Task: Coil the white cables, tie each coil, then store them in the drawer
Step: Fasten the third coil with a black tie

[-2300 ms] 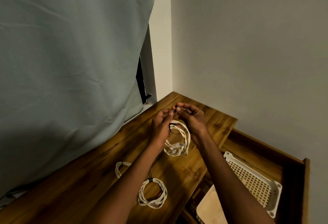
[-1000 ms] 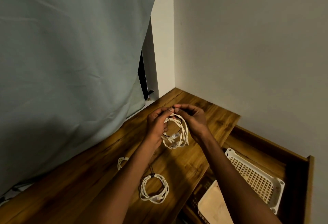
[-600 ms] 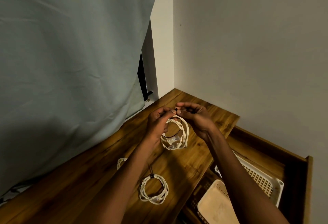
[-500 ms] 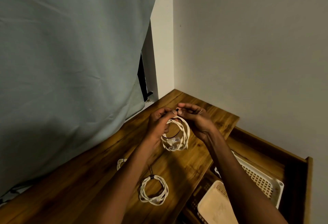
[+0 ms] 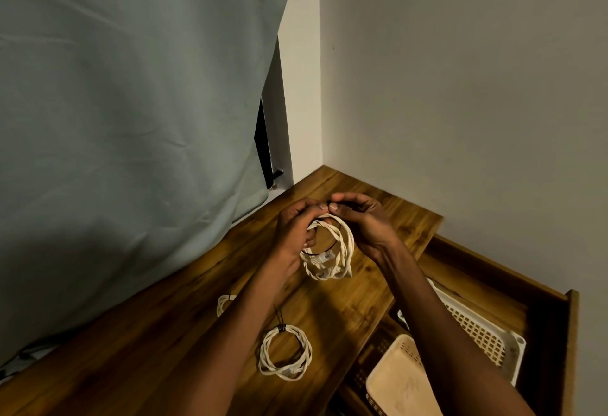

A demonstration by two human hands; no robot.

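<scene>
**Ana:** Little had moved since a second earlier: both hands kept the coil lifted over the desk (image 5: pixel 164 343), and only the thumbs had drawn closer at the coil's twelve o'clock.

**Ben:** What was each grip doing?

**Ana:** The left hand (image 5: pixel 294 229) was clenched on the held coil (image 5: pixel 329 252) at its ten o'clock edge. The right hand (image 5: pixel 365 223) pinched its top, where a thin dark tie (image 5: pixel 320 251) ran down across the opening. I couldn't tell whether the knot was made.

**Ben:** And the other cables?

**Ana:** A tied coil (image 5: pixel 285 353) lay flat on the desk at six o'clock from the hands, its dark tie at its own twelve. A third coil (image 5: pixel 225 303) showed just beside the left forearm, mostly hidden.

**Ben:** What could have gone wrong from there?

**Ana:** My judgement: the tie was thin and the light poor, so a fingertip could have slipped off it. Then the loops would have sprung apart, or the plug ends hanging at six o'clock would have dragged the coil loose.

**Ben:** Containers?

**Ana:** The drawer (image 5: pixel 572 333) stood open at four o'clock. Inside it sat a white perforated basket (image 5: pixel 487 336) and a beige basket (image 5: pixel 394 382) at its seven o'clock. No cable showed in either one, or elsewhere in the drawer.
</scene>
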